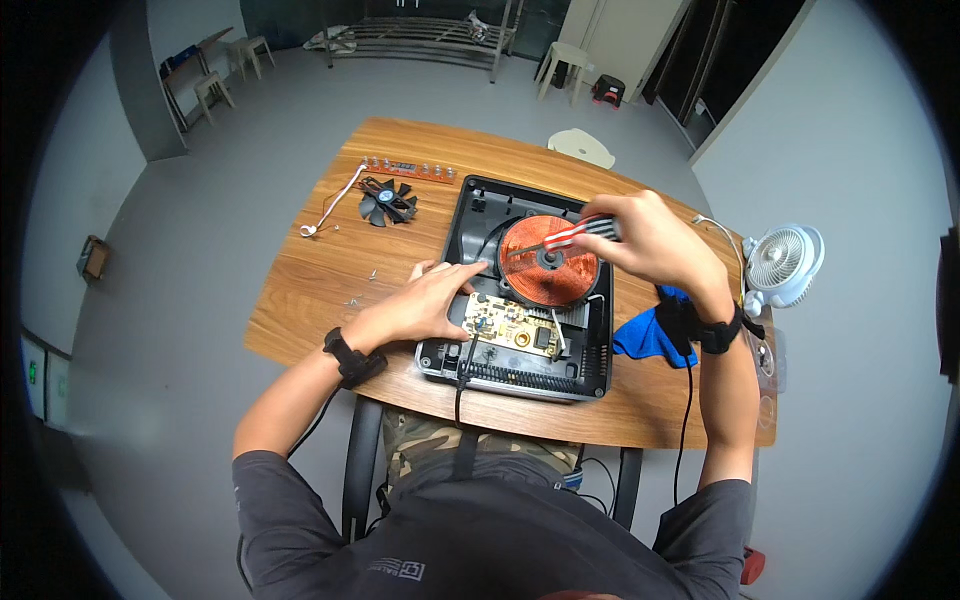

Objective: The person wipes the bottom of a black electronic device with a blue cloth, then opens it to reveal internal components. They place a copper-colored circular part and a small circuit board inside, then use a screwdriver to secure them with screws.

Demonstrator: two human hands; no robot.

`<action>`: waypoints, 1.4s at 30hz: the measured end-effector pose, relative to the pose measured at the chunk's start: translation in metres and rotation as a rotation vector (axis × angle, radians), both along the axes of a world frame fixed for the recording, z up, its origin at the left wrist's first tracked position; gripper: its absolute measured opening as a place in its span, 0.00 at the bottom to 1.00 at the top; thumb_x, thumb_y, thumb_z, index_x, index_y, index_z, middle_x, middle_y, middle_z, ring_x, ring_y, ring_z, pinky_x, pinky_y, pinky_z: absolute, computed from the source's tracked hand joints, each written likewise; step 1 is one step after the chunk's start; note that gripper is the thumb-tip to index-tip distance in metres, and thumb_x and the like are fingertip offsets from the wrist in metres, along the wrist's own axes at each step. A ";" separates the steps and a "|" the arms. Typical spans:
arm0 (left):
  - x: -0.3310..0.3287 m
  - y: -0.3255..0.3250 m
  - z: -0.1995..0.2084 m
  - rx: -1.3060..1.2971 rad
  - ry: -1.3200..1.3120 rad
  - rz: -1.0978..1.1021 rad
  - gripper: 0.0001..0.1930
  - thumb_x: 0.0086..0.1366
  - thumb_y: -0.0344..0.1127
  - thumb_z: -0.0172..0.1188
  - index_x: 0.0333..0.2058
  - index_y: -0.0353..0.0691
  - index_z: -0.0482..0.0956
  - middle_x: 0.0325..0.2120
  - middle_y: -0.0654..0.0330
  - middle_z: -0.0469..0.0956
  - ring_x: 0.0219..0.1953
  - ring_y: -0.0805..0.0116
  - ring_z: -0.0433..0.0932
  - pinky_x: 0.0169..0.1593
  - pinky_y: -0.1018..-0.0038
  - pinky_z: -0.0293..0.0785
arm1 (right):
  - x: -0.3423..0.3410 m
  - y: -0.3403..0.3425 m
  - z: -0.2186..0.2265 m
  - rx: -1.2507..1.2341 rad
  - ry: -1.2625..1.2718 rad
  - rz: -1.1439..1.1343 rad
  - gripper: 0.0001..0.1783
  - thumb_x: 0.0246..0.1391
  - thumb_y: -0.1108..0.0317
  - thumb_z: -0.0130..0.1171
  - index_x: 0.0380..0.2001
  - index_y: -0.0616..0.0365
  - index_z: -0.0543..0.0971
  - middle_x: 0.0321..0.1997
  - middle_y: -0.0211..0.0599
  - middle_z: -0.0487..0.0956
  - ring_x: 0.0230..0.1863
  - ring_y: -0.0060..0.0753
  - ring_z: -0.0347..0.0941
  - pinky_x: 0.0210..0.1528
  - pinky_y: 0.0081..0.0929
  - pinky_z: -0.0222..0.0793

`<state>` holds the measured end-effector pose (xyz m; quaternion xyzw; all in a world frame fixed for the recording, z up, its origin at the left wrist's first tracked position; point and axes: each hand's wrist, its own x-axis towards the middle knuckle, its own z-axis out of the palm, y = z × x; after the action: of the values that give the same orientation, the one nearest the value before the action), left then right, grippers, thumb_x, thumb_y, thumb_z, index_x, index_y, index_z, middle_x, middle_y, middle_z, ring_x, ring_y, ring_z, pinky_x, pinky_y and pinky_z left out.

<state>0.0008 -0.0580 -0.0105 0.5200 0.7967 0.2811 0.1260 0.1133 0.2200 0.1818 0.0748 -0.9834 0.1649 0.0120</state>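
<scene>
On the table lies the open black housing of an induction cooker [460, 235]. A round copper coil [570, 285] sits in its far part, and a pale circuit board [505, 325] lies nearer to me. My right hand [640, 235] is closed around the striped red, black and white handle of a screwdriver [572, 236], held above the coil. Its thin shaft points left across the coil. My left hand [425, 300] rests over the housing's left side, fingers apart, with the thumb by the board's left edge and the fingertips near the coil.
Left of the housing are a small black fan [387, 201], a red-brown strip board [410, 169] with a white cable, and several loose screws [352, 301]. To the right lie a blue cloth [645, 335] and a white desk fan [782, 262]. A pale stool [581, 148] stands behind the table.
</scene>
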 end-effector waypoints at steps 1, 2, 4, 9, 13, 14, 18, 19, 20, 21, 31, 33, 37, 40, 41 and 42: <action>-0.001 0.002 -0.001 -0.004 0.002 -0.007 0.56 0.46 0.40 0.81 0.72 0.46 0.58 0.50 0.56 0.79 0.60 0.56 0.73 0.72 0.52 0.52 | 0.006 0.019 -0.009 -0.032 0.068 0.008 0.21 0.59 0.55 0.69 0.40 0.66 0.84 0.21 0.48 0.79 0.20 0.45 0.72 0.27 0.36 0.68; -0.001 0.002 0.000 -0.009 0.005 -0.009 0.56 0.46 0.40 0.81 0.72 0.46 0.58 0.50 0.56 0.79 0.60 0.56 0.73 0.72 0.52 0.52 | 0.011 0.033 -0.014 -0.064 0.136 0.020 0.21 0.59 0.55 0.68 0.40 0.67 0.85 0.21 0.47 0.79 0.21 0.45 0.70 0.27 0.35 0.67; -0.002 0.005 0.000 -0.004 0.005 -0.019 0.55 0.46 0.41 0.80 0.72 0.45 0.59 0.50 0.56 0.79 0.60 0.56 0.73 0.72 0.53 0.53 | 0.025 0.058 -0.015 0.021 0.091 -0.156 0.23 0.60 0.54 0.67 0.40 0.69 0.84 0.29 0.55 0.83 0.29 0.50 0.81 0.37 0.39 0.75; -0.001 0.005 0.004 -0.009 0.003 -0.026 0.51 0.46 0.41 0.80 0.69 0.42 0.64 0.49 0.56 0.78 0.58 0.56 0.73 0.70 0.55 0.56 | 0.051 0.110 -0.058 -0.019 0.209 -0.354 0.22 0.60 0.56 0.68 0.41 0.70 0.84 0.35 0.56 0.85 0.37 0.53 0.84 0.42 0.38 0.77; 0.002 0.006 0.009 -0.020 0.006 -0.010 0.50 0.45 0.38 0.79 0.68 0.42 0.65 0.50 0.55 0.79 0.57 0.53 0.73 0.67 0.58 0.60 | 0.063 0.127 -0.081 -0.069 0.281 -0.432 0.22 0.60 0.56 0.67 0.40 0.70 0.84 0.30 0.56 0.84 0.32 0.52 0.83 0.38 0.39 0.77; 0.003 0.006 0.011 -0.026 0.004 -0.005 0.49 0.46 0.38 0.79 0.68 0.42 0.65 0.50 0.55 0.79 0.57 0.53 0.73 0.67 0.58 0.60 | 0.066 0.129 -0.085 -0.069 0.315 -0.439 0.22 0.61 0.55 0.67 0.40 0.70 0.85 0.28 0.56 0.83 0.30 0.51 0.83 0.36 0.39 0.76; 0.004 0.009 0.015 -0.046 0.015 -0.016 0.49 0.46 0.37 0.78 0.68 0.43 0.65 0.49 0.55 0.79 0.56 0.53 0.73 0.66 0.58 0.62 | 0.073 0.127 -0.108 -0.114 0.392 -0.505 0.20 0.61 0.57 0.67 0.40 0.69 0.84 0.25 0.54 0.82 0.27 0.50 0.82 0.33 0.39 0.75; 0.003 0.008 0.014 -0.042 0.020 -0.020 0.48 0.46 0.37 0.78 0.68 0.43 0.66 0.49 0.55 0.79 0.56 0.53 0.73 0.65 0.58 0.63 | 0.074 0.126 -0.114 -0.136 0.404 -0.521 0.20 0.61 0.57 0.67 0.40 0.68 0.84 0.25 0.54 0.82 0.27 0.50 0.82 0.33 0.39 0.75; 0.003 0.008 0.013 -0.040 0.022 -0.024 0.48 0.46 0.38 0.78 0.67 0.43 0.66 0.49 0.55 0.78 0.56 0.52 0.73 0.65 0.58 0.62 | 0.077 0.125 -0.118 -0.140 0.427 -0.536 0.20 0.61 0.57 0.67 0.39 0.69 0.84 0.26 0.54 0.82 0.28 0.50 0.82 0.33 0.39 0.75; 0.002 0.008 0.012 -0.039 0.025 -0.028 0.48 0.47 0.38 0.78 0.67 0.43 0.66 0.48 0.54 0.78 0.56 0.52 0.73 0.65 0.58 0.62 | 0.080 0.123 -0.121 -0.145 0.450 -0.552 0.20 0.61 0.57 0.67 0.39 0.69 0.84 0.26 0.55 0.82 0.28 0.50 0.82 0.33 0.38 0.75; 0.006 0.010 0.013 -0.048 0.014 -0.025 0.46 0.46 0.37 0.79 0.66 0.43 0.68 0.47 0.55 0.77 0.56 0.53 0.73 0.66 0.58 0.61 | 0.121 0.128 -0.148 -0.103 0.376 -0.711 0.19 0.60 0.58 0.67 0.39 0.67 0.85 0.31 0.58 0.84 0.35 0.56 0.83 0.38 0.44 0.77; 0.007 0.010 0.014 -0.047 0.008 -0.022 0.46 0.46 0.36 0.79 0.66 0.42 0.69 0.47 0.55 0.77 0.56 0.53 0.73 0.66 0.59 0.61 | 0.126 0.132 -0.156 -0.076 0.377 -0.729 0.19 0.59 0.58 0.68 0.38 0.67 0.85 0.32 0.59 0.84 0.35 0.56 0.83 0.39 0.44 0.77; 0.009 0.010 0.017 -0.032 0.024 -0.027 0.45 0.45 0.35 0.78 0.65 0.42 0.69 0.46 0.56 0.78 0.56 0.53 0.73 0.66 0.59 0.61 | 0.132 0.131 -0.168 -0.044 0.306 -0.767 0.23 0.58 0.53 0.68 0.35 0.67 0.84 0.30 0.61 0.83 0.34 0.60 0.83 0.39 0.46 0.78; 0.009 0.010 0.017 -0.045 0.027 -0.028 0.45 0.46 0.35 0.78 0.64 0.42 0.70 0.46 0.56 0.78 0.56 0.53 0.73 0.66 0.59 0.61 | 0.134 0.119 -0.178 -0.024 0.180 -0.780 0.23 0.56 0.51 0.67 0.35 0.65 0.83 0.29 0.62 0.82 0.34 0.62 0.82 0.39 0.49 0.79; 0.009 0.009 0.017 -0.044 0.041 -0.027 0.44 0.46 0.35 0.78 0.64 0.42 0.71 0.46 0.56 0.78 0.56 0.54 0.73 0.65 0.59 0.61 | 0.136 0.116 -0.183 -0.026 0.131 -0.759 0.23 0.56 0.52 0.67 0.36 0.65 0.83 0.29 0.62 0.83 0.34 0.63 0.82 0.40 0.50 0.79; 0.009 0.009 0.016 -0.043 0.042 -0.031 0.44 0.46 0.35 0.78 0.64 0.42 0.71 0.46 0.56 0.78 0.56 0.54 0.73 0.65 0.59 0.61 | 0.136 0.113 -0.188 -0.028 0.082 -0.736 0.23 0.56 0.52 0.67 0.36 0.65 0.83 0.30 0.62 0.83 0.34 0.63 0.82 0.40 0.52 0.79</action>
<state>0.0096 -0.0487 0.0059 0.5352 0.7969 0.2511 0.1246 0.2498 0.3326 -0.0057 -0.2775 -0.9408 0.1597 0.1111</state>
